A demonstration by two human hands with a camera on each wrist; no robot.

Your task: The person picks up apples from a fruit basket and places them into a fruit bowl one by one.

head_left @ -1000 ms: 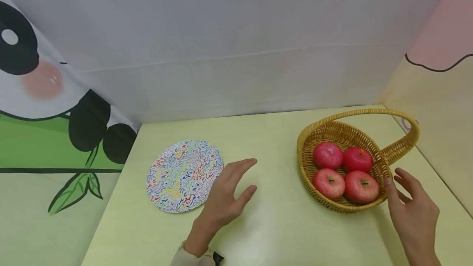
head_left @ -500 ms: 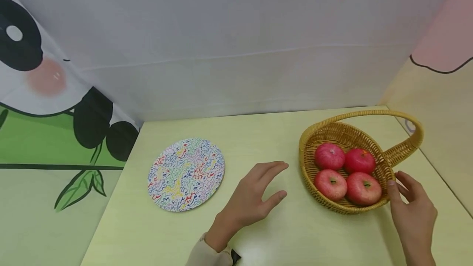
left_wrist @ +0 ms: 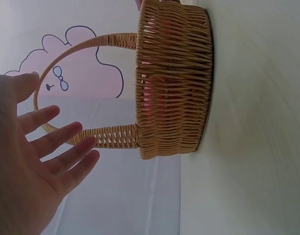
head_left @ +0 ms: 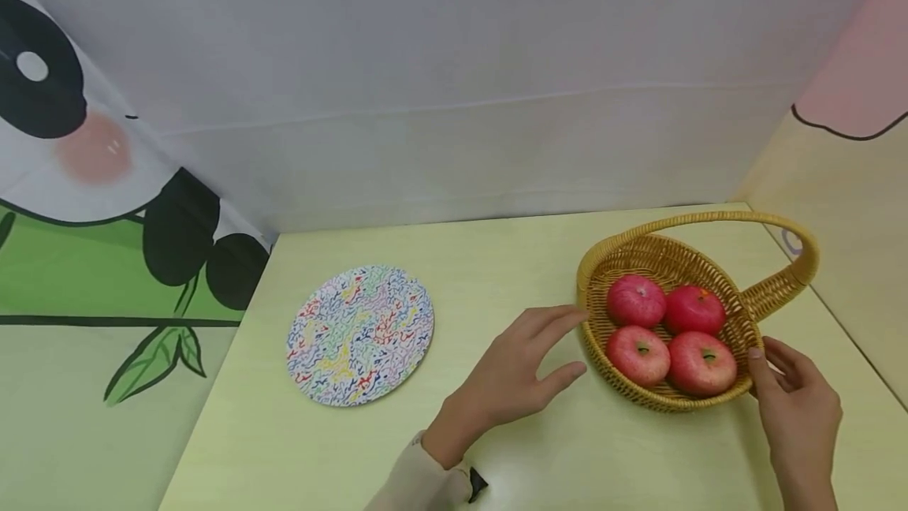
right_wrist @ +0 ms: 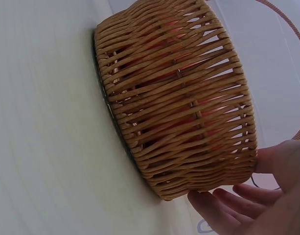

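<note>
A golden wicker basket (head_left: 667, 402) with a tall arched handle stands at the right of the table, holding several red apples (head_left: 702, 363). My right hand (head_left: 801, 404) holds the basket's right side, thumb at the rim and fingers against the outer wall. The right wrist view shows those fingertips (right_wrist: 201, 198) low on the woven side. On the basket's left, my left hand (head_left: 521, 369) reaches toward it with fingers extended and thumb apart. Its fingertips overlap the left rim in the head view; in the left wrist view this hand (left_wrist: 32, 161) holds nothing.
A round mat (head_left: 360, 336) with a multicoloured squiggle pattern lies at the left of the pale yellow table (head_left: 284, 456). A white cloth (head_left: 454, 101) hangs along the back edge. Printed cartoon panels (head_left: 177, 274) flank both sides.
My left hand has moved right, from beside the mat to the basket's left rim. My right hand's fingers have closed in on the basket's right side. The apples stay in place.
</note>
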